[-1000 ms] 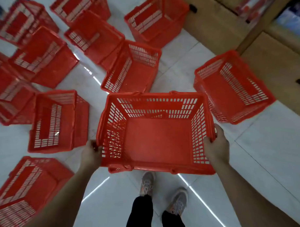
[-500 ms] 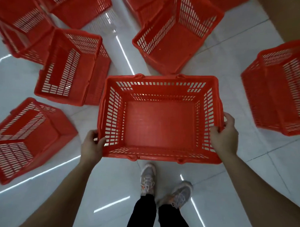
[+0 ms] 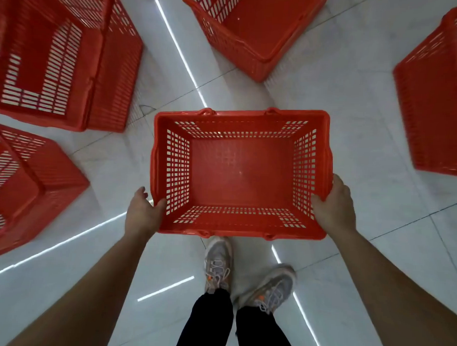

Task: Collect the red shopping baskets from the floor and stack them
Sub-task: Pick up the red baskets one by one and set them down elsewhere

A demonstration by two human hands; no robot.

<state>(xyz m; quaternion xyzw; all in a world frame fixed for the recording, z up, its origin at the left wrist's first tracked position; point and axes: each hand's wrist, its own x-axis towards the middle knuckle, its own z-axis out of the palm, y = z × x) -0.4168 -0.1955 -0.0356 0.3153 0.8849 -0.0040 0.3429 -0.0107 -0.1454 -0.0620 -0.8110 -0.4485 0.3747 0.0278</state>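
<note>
Held level between both hands, over the white tiled floor (image 3: 375, 229): one red shopping basket (image 3: 239, 173), open side up, long sides running left to right. Gripping its near left corner: the left hand (image 3: 143, 214), thumb hooked over the rim to the inside, other fingers along the outside of the left wall. Gripping its near right corner: the right hand (image 3: 333, 205), thumb over the rim, fingers curled round the outer wall. Near edge of the basket just beyond the grey shoes (image 3: 217, 265). Around it, well apart and untouched, four more on the floor. At far left, lying on its side, the far-left basket (image 3: 57, 63). At near left, tipped over, the near-left basket (image 3: 27, 181). Far, near the middle, cut by the picture edge, the far basket (image 3: 253, 26). At right, partly out of view, the right basket (image 3: 437, 97).
</note>
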